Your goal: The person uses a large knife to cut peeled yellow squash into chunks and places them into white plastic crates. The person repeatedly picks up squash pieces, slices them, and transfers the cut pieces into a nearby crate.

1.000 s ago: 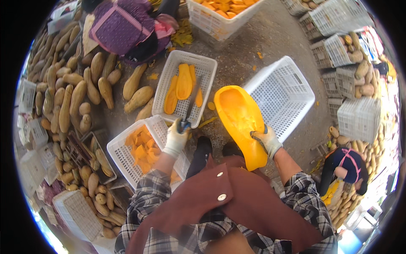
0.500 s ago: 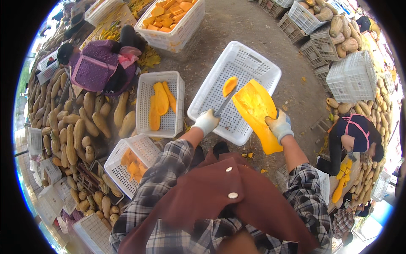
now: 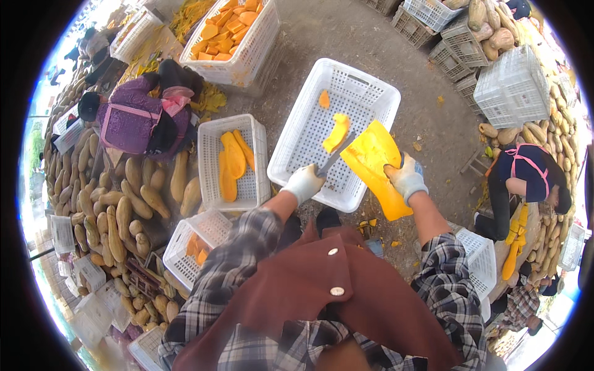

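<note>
In my gloved left hand (image 3: pixel 303 184) is a knife (image 3: pixel 338 153), its blade pointing up and to the right. My gloved right hand (image 3: pixel 406 177) grips a peeled orange pumpkin piece (image 3: pixel 373 166), long and hollowed at its upper end. The blade lies close against the piece's upper left edge. A curved pumpkin slice (image 3: pixel 337 133) shows beside the blade tip, over the white crate (image 3: pixel 296 127); I cannot tell whether it is falling or resting. A smaller chunk (image 3: pixel 324 99) appears farther up in that crate. Both hands are above the crate's near side.
Left of it, a white crate (image 3: pixel 202 154) holds long peeled pumpkin pieces. A fuller crate (image 3: pixel 247 74) of orange chunks stands beyond. Co-workers crouch at left (image 3: pixel 133 114) and right (image 3: pixel 533 176). Whole pumpkins (image 3: pixel 124 222) cover the left ground; stacked crates (image 3: pixel 513 77) stand at right.
A slice that was at the blade is now a chunk farther up in the crate, and another slice has come off. The held pumpkin piece is shorter at its upper end.
</note>
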Tool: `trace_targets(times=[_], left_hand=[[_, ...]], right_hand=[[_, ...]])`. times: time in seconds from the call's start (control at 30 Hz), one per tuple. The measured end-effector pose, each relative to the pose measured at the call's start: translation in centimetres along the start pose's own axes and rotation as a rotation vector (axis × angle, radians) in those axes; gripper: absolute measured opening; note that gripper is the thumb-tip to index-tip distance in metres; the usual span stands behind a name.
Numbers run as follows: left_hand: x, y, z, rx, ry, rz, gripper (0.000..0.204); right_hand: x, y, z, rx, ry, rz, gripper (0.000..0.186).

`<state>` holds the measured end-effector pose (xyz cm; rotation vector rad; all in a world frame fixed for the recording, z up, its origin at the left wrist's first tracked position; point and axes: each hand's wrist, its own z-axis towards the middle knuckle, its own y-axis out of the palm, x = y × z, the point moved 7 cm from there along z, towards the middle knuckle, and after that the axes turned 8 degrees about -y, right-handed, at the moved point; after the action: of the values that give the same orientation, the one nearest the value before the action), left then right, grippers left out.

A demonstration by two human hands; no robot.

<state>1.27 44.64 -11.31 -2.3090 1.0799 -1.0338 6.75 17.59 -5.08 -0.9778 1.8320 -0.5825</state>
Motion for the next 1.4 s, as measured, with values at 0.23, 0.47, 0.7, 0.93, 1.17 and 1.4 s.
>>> trace_targets(times=[0.23,0.47,0.7,0.93,1.17,1.4], left_hand=[[3.4,-10.1,-5.1,0.273,0.52,-1.0,0.026],[-1.2,0.7,0.1,-0.081,0.009,-0.084,0.027],[-5.8,3.1,1.8,-0.143,-0.245,-1.265,0.03],[1.6,-0.9,-4.1,0.15,0.834,-0.318,0.021],[4.3,-1.4,-4.8,-0.511,0.278,-1.089,0.025],[6.4,-2.8,-5.6,-0.379,0.347,-0.921,0.033]], right_hand=[[0.5,0.4,0.5,-0.024,0.1,-0.175,0.059],[0.5,1.6,2.4,0.009,-0.046,0.076,0.045],[-1.2,3.2,0.2,-0.201,-0.011,0.763,0.044],[-6.7,3.3,-12.6,-0.652,-0.081,0.841,0.06],[-3.0,-2.4,-17.0,-0.547,-0.039,1.055,0.07],[0.8,-2.2,-19.6,-0.038,-0.079,1.166,0.055]])
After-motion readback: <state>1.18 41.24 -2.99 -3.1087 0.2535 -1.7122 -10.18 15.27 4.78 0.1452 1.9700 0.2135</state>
